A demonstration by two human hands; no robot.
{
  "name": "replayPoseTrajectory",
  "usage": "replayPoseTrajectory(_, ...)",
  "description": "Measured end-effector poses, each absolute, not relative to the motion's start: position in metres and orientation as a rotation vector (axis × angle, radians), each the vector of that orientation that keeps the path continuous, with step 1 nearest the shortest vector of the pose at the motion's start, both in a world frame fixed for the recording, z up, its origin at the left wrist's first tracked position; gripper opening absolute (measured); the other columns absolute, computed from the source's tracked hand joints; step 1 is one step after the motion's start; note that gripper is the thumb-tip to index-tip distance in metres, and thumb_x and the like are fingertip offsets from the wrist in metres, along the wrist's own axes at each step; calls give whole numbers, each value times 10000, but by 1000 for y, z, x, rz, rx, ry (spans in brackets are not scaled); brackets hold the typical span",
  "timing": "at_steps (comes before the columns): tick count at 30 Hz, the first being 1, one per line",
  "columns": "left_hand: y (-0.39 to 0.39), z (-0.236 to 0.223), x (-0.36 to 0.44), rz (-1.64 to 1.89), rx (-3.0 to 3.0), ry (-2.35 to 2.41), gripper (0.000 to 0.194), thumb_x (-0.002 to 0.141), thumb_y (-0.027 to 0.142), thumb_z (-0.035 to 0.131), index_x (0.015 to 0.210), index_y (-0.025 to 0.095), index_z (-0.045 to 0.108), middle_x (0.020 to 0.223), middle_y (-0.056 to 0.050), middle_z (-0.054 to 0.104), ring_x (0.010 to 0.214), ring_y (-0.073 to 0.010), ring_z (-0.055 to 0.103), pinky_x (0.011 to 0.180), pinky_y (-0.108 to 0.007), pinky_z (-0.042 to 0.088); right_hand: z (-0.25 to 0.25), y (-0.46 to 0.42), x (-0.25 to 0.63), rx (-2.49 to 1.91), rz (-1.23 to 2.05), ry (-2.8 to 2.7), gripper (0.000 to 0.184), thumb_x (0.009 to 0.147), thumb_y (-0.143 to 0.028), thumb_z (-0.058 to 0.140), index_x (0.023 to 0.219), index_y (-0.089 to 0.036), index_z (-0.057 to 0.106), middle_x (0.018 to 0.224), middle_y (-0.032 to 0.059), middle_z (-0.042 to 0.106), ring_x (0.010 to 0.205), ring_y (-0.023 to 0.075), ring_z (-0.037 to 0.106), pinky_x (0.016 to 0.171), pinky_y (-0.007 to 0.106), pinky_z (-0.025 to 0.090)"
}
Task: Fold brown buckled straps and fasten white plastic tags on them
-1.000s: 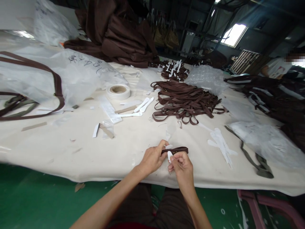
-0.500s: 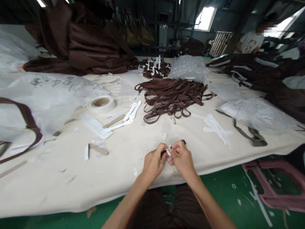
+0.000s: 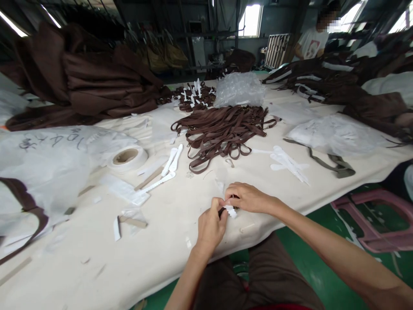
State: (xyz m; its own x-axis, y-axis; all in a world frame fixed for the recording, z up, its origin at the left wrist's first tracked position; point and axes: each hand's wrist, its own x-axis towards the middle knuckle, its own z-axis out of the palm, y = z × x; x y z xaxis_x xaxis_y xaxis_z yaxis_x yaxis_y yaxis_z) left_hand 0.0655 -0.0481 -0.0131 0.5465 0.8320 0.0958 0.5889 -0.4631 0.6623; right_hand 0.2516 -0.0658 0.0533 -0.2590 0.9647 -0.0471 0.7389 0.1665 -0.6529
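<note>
Close to the table's front edge, my left hand (image 3: pixel 211 224) is closed, with thumb and forefinger pinching a dark brown strap that is mostly hidden by the fingers. A white toothed strip (image 3: pixel 231 211) goes around the strap, its wavy end hanging between the hands. My right hand (image 3: pixel 248 199) is closed too, its fingertips pinching the white strip right against my left fingers. Beyond the hands lies a pile of brown straps (image 3: pixel 222 129) with metal clips. More white toothed strips lie to the left (image 3: pixel 172 161) and a stack of white strips (image 3: pixel 287 163) to the right.
A roll of white tape (image 3: pixel 127 158), plastic bags (image 3: pixel 58 159) and brown fabric (image 3: pixel 97 82) occupy the left. Bubble wrap (image 3: pixel 238 88) and wrapped straps (image 3: pixel 195 95) sit farther back. A grey-green strap (image 3: pixel 342 168) lies right. A pink stool (image 3: pixel 371 219) stands below; a person (image 3: pixel 311 43) stands behind.
My right hand has turned so its forearm comes in from the right, its fingers now over the white strip's upper part. The strip's toothed end shows more. The view has shifted to the right.
</note>
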Motion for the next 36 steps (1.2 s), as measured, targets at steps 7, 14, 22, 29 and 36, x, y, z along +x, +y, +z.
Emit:
replayPoseTrajectory(7, -48, -11, 65, 535, 2158, 1118, 157, 890, 270, 482, 1002, 279, 373, 908, -10, 746, 832, -246, 719, 722, -321, 464, 39, -53, 241, -1649, 609, -2010, 135, 937, -152, 491, 852, -165, 595, 884, 45, 633, 816, 157, 551, 759, 272, 385)
replayPoseTrajectory(14, -48, -13, 63, 558, 2091, 1050, 189, 889, 267, 489, 1047, 284, 385, 898, 22, 759, 821, -212, 718, 733, -298, 464, 27, -31, 245, -1654, 1155, -1541, 95, 898, -214, 562, 814, -170, 575, 623, -37, 562, 591, 104, 521, 571, 206, 377)
replayPoseTrajectory(22, -50, -5, 63, 550, 2082, 1020, 218, 878, 236, 503, 1086, 280, 454, 890, 28, 750, 832, -194, 713, 766, -282, 478, 15, -35, 253, -1384, 1467, -1331, 124, 786, -259, 659, 747, -158, 598, 561, -64, 545, 469, 68, 474, 447, 167, 372)
replayPoseTrajectory(29, -50, -9, 65, 654, 2023, 1017, 211, 977, 387, 474, 964, 232, 617, 806, 26, 701, 719, -130, 641, 710, -212, 453, 7, -34, 243, -1363, 1404, -1206, 89, 795, -232, 636, 748, -169, 593, 513, -78, 540, 415, 56, 478, 402, 145, 373)
replayPoseTrajectory(36, -44, -7, 65, 621, 2111, 978, 257, 983, 381, 478, 921, 213, 662, 760, 14, 679, 695, -132, 611, 687, -221, 458, -6, -17, 232, -1479, 1283, -912, 71, 802, -215, 587, 734, -196, 579, 412, -102, 476, 313, 75, 439, 322, 157, 309)
